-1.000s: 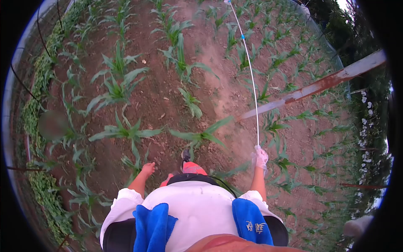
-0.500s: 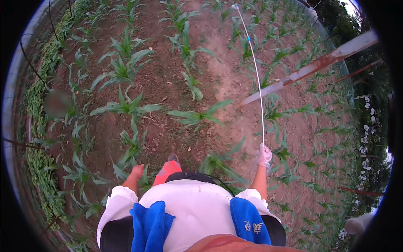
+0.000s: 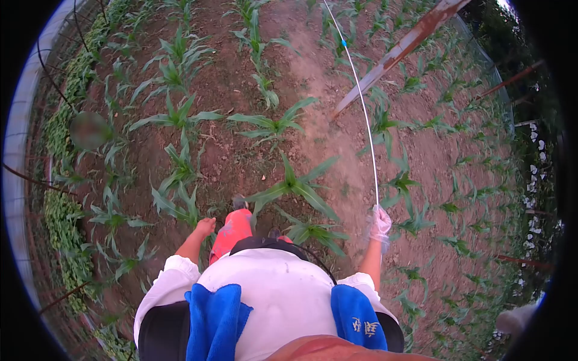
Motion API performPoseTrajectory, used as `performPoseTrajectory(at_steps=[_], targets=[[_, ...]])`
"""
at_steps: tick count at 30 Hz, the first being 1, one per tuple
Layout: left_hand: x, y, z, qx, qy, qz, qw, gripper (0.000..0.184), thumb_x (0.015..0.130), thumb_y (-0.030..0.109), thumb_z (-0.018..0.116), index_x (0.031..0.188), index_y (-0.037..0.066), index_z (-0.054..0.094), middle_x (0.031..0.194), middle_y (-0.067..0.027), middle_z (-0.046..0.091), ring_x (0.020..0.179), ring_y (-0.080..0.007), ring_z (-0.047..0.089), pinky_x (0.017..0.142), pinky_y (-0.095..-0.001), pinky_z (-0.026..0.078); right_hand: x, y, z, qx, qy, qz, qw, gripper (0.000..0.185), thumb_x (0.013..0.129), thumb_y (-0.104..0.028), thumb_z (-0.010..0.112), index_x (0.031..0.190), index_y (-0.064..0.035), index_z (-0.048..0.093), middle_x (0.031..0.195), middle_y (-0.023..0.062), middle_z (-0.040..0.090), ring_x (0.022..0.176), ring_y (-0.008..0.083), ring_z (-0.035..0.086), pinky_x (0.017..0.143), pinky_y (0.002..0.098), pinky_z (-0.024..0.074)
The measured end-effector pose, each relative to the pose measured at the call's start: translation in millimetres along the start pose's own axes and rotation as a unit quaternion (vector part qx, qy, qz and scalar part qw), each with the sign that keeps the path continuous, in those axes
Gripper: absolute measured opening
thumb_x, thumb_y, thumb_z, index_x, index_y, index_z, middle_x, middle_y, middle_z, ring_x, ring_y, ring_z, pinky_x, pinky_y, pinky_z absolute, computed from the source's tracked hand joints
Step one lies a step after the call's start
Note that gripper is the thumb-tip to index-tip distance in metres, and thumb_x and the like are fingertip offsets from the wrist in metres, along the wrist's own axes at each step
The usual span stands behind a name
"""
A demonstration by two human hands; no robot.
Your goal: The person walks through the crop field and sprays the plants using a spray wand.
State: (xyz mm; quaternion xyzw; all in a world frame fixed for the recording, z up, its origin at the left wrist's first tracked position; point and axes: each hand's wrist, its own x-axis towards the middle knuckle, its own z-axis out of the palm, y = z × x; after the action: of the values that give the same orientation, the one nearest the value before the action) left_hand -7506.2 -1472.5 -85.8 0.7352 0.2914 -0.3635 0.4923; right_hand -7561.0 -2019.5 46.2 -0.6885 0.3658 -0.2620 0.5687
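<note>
Pole (image 3: 365, 111) sits in closed right grip (image 3: 379, 224); left grip (image 3: 206, 227) half-curled, contents unclear; corn (image 3: 276, 126) ahead has receded, suggesting backward steps.

A right hand (image 3: 380, 220) in a thin, clear plastic glove (image 3: 374, 232) is gripping the near end of a long, slim white rod (image 3: 366, 120). The rod is stretching forward over brown soil (image 3: 322, 147) — carrying a small bright-blue band (image 3: 344, 43), crossing in front of a rusty grey metal beam (image 3: 400, 55) and running out past the top edge. A bare left hand (image 3: 206, 227) is hanging beside a red trouser leg (image 3: 232, 233), near green, long-leaved plants (image 3: 291, 185) — these are growing in rows. Blue cloth (image 3: 218, 316) is draping over a white shirt (image 3: 271, 292).
</note>
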Motion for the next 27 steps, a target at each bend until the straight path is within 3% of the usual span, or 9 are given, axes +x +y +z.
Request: performPoseTrajectory(at_steps=[2,6,8,12,13,15,17,24,27], targets=[[-3.5,-20.2,-4.4,0.063,-0.010,0.001,0.998,0.026,0.068,0.031,0.044,0.068,0.005,0.046,0.056,-0.0029,0.046,0.045,-0.0111,0.041,0.040,-0.0218,0.033,-2.0,11.0,-19.9,-0.052,-0.018,-0.069,0.996,0.018,0.063,-0.012,0.055,0.075,0.0006,0.053,0.065,0.0023,0.052,0.057,0.0064,0.045,0.053,0.0170,0.0362],[-34.0,-60.6,-1.8,-0.022,0.003,-0.047,0.999,0.025,0.069,0.030,0.042,0.069,0.005,0.045,0.056,-0.0034,0.046,0.044,-0.0119,0.042,0.036,-0.0231,0.032,-30.6,16.1,-68.0,-0.021,0.010,-0.052,0.998,0.018,0.063,-0.011,0.056,0.075,0.0007,0.053,0.067,0.0026,0.052,0.059,0.0068,0.046,0.055,0.0175,0.0363],[-38.7,-73.3,-11.0,0.047,-0.001,-0.083,0.995,0.031,0.069,0.032,0.041,0.082,0.004,0.044,0.063,-0.0049,0.047,0.046,-0.0131,0.042,0.038,-0.0243,0.033,-41.5,27.5,-80.6,-0.019,0.009,-0.036,0.999,0.017,0.062,-0.011,0.056,0.075,0.0005,0.053,0.067,0.0025,0.052,0.060,0.0067,0.046,0.056,0.0172,0.0362],[-25.0,-115.2,-8.3,0.048,-0.014,-0.066,0.997,0.031,0.070,0.033,0.041,0.081,0.004,0.044,0.063,-0.0048,0.047,0.045,-0.0126,0.042,0.037,-0.0235,0.033,-77.3,26.1,-109.4,-0.039,0.018,-0.058,0.997,0.017,0.062,-0.011,0.056,0.074,0.0003,0.053,0.066,0.0014,0.051,0.058,0.0060,0.045,0.055,0.0167,0.0358],[16.4,-150.8,-10.2,0.100,-0.008,0.081,0.992,0.029,0.069,0.032,0.042,0.077,0.004,0.044,0.059,-0.0039,0.046,0.042,-0.0121,0.040,0.035,-0.0237,0.032,-85.5,21.6,-106.0,-0.037,0.023,-0.038,0.998,0.017,0.062,-0.011,0.056,0.074,0.0005,0.053,0.065,0.0011,0.051,0.057,0.0058,0.044,0.054,0.0166,0.0357],[12.1,-175.3,6.5,0.137,-0.013,0.216,0.967,0.028,0.067,0.032,0.044,0.072,0.005,0.044,0.055,-0.0030,0.045,0.040,-0.0117,0.039,0.034,-0.0239,0.031,-100.4,16.2,-122.0,-0.054,0.025,-0.022,0.998,0.017,0.062,-0.012,0.056,0.074,0.0006,0.053,0.064,0.0008,0.050,0.056,0.0055,0.044,0.054,0.0165,0.0356],[-45.5,-120.9,19.0,-0.038,-0.018,-0.014,0.999,0.026,0.068,0.031,0.043,0.071,0.005,0.045,0.055,-0.0030,0.044,0.040,-0.0114,0.039,0.034,-0.0238,0.031,-106.7,33.0,-132.1,-0.078,0.026,-0.038,0.996,0.018,0.063,-0.012,0.056,0.074,0.0009,0.053,0.064,0.0006,0.050,0.056,0.0054,0.044,0.054,0.0165,0.0356],[-55.7,-215.5,21.3,-0.028,-0.088,-0.072,0.993,0.027,0.069,0.032,0.042,0.070,0.005,0.046,0.053,-0.0027,0.044,0.038,-0.0118,0.038,0.034,-0.0244,0.030,-160.7,29.5,-160.6,-0.060,0.034,-0.034,0.997,0.017,0.063,-0.012,0.055,0.074,0.0007,0.053,0.064,0.0008,0.051,0.056,0.0054,0.044,0.054,0.0164,0.0354],[-93.6,-209.6,12.6,0.012,-0.048,-0.051,0.997,0.026,0.070,0.030,0.041,0.067,0.004,0.045,0.051,-0.0041,0.043,0.038,-0.0132,0.037,0.033,-0.0247,0.029,-169.0,41.0,-179.2,-0.065,0.034,-0.043,0.996,0.018,0.063,-0.013,0.055,0.075,0.0008,0.053,0.065,0.0015,0.051,0.058,0.0060,0.044,0.056,0.0169,0.0355]])
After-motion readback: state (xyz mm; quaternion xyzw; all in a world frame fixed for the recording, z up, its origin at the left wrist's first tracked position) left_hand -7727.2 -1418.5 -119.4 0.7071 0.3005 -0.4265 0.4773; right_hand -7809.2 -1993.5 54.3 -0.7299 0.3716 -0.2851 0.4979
